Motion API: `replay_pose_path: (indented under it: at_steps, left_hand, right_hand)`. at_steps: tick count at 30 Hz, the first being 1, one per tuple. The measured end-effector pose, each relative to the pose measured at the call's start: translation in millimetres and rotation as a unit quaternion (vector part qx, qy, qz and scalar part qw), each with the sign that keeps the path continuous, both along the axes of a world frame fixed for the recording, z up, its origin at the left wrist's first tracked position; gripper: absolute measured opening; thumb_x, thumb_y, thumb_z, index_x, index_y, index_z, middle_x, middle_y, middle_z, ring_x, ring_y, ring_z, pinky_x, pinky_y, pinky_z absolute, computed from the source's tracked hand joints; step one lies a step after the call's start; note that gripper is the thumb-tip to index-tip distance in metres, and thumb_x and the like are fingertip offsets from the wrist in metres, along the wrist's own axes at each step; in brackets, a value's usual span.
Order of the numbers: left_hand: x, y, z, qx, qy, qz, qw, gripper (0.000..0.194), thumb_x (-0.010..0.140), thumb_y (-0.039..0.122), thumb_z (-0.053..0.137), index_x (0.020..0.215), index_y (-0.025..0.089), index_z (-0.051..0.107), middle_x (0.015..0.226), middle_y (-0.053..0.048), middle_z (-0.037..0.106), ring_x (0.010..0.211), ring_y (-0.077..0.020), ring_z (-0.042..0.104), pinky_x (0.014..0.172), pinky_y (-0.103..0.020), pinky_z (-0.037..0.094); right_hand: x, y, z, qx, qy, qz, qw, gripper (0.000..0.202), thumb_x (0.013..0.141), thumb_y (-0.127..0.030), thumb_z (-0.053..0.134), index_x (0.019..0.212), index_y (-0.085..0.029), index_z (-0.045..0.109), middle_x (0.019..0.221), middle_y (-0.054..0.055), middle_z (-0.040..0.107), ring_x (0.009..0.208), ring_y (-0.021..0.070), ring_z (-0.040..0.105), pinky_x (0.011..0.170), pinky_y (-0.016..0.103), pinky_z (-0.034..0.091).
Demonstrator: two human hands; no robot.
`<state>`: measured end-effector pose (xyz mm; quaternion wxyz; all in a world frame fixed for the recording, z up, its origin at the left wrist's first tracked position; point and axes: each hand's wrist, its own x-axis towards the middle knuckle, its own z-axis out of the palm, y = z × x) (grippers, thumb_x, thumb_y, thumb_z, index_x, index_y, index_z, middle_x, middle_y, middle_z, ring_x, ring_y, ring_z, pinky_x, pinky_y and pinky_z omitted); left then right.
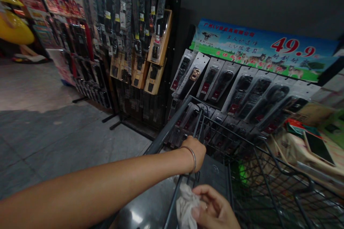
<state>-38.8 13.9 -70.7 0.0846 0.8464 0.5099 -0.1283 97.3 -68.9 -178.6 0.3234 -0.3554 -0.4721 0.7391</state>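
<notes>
My left hand (195, 151), with a metal bangle at the wrist, reaches in from the left edge and is closed around a dark metal bar of the shopping cart (172, 121). Its fingertips are hidden behind the back of the hand. Lower down, close to my body, my right hand (213, 209) pinches a crumpled white cloth or tissue (186, 204) beside the cart's rail. Which of the two materials it is, I cannot tell. Below my left hand lies a flat grey panel (215, 170) of the cart.
Packaged belts (242, 89) hang under a blue price sign (258, 50) ahead. More belts (126, 14) and wooden display boxes (159, 39) stand left of them. At right, a dark phone-like slab (318, 146) lies beyond the wire basket (258, 171). Grey floor (53, 139) stretches left.
</notes>
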Motion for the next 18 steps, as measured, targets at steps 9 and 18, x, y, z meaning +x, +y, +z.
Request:
replay_pose_path:
  at_steps: [9, 18]
  left_hand:
    - [-0.7, 1.2, -5.5, 0.012, -0.001, -0.01, 1.0, 0.021, 0.074, 0.021, 0.059, 0.087, 0.006, 0.064, 0.089, -0.017, 0.065, 0.095, -0.0275, 0.059, 0.083, -0.038, 0.046]
    - [-1.1, -0.4, -0.5, 0.008, -0.008, 0.005, 1.0, 0.019, 0.072, 0.017, 0.059, 0.087, 0.005, 0.064, 0.092, -0.018, 0.064, 0.096, -0.0287, 0.059, 0.085, -0.039, 0.045]
  right_hand:
    - [-22.3, 19.9, -2.7, 0.082, -0.103, -0.118, 0.984, 0.032, 0.058, -0.043, 0.07, 0.065, -0.02, 0.048, 0.049, -0.007, 0.046, 0.04, 0.008, 0.04, 0.04, 0.019, 0.033]
    - [29.4, 57.2, -25.5, 0.248, -0.349, -0.245, 0.87, 0.026, 0.065, -0.038, 0.059, 0.05, -0.018, 0.055, 0.056, 0.002, 0.055, 0.058, 0.0161, 0.051, 0.058, 0.026, 0.038]
